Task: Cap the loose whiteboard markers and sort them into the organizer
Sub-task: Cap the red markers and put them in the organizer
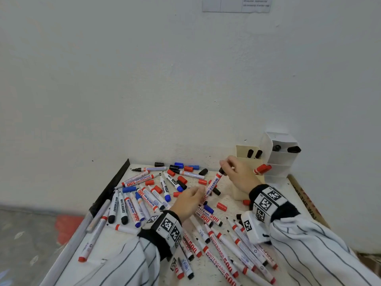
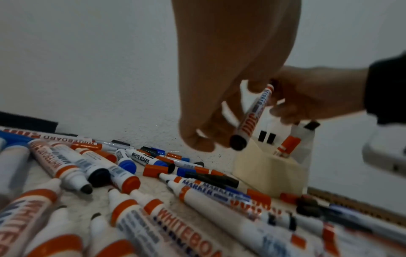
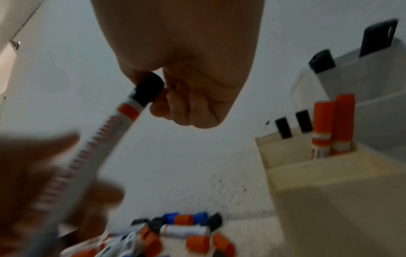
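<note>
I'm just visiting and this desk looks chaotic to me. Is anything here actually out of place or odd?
Yes. Loose caps lie scattered among uncapped markers all over the table, and black specks dot the wall behind them. One odd match: the marker in the hands has red bands but is getting a black cap.

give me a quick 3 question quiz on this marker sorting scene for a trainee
1. True or false: both hands are on the same marker.
2. What colour is the cap that the right hand pinches at the marker's top end? A) red B) black C) blue
3. Fill in: the cream organizer already holds two markers with ____ caps in its compartment on the right, seen from the head view.

Key
1. True: the left hand holds the lower barrel, the right hand the capped end.
2. B
3. red
</note>
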Demonstrator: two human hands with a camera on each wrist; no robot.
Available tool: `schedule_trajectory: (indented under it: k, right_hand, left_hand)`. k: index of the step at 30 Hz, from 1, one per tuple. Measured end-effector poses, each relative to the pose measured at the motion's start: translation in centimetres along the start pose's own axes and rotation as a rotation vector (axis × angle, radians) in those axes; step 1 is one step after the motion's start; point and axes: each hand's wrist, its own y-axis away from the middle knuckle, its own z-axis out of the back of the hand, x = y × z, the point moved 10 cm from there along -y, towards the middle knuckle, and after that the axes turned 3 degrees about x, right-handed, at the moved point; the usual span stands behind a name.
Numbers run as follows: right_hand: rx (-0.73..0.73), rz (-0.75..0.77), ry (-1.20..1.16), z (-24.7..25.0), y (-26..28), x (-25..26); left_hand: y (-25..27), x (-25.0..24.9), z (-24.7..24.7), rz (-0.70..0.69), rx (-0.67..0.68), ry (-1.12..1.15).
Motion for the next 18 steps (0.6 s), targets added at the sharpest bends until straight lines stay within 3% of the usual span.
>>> schedule_trajectory:
  k: [2,6,12,18]
  right_hand:
    - [-0.156,-0.023,-0.050,3.7,-0.8,-0.8]
    - [-0.450,-0.052,-0.018,10.4,-1.4,-2.9]
    - [-0.577,-0.089,0.165,12.8,-1.7,-4.8]
    - [-0.654,-0.084,0.247,13.2,-2.0,-4.4]
  left_hand:
    - [-1.0,2.0,0.3,0.071,-0.039,-0.188]
    - [-2.1,5.0,-0.6,0.204,0.017,-0.496]
    - [-2.8,4.5,-0.7,0.238,0.048,-0.704]
    - [-3.3,3.7,-1.6,0.158,0.140,-0.755]
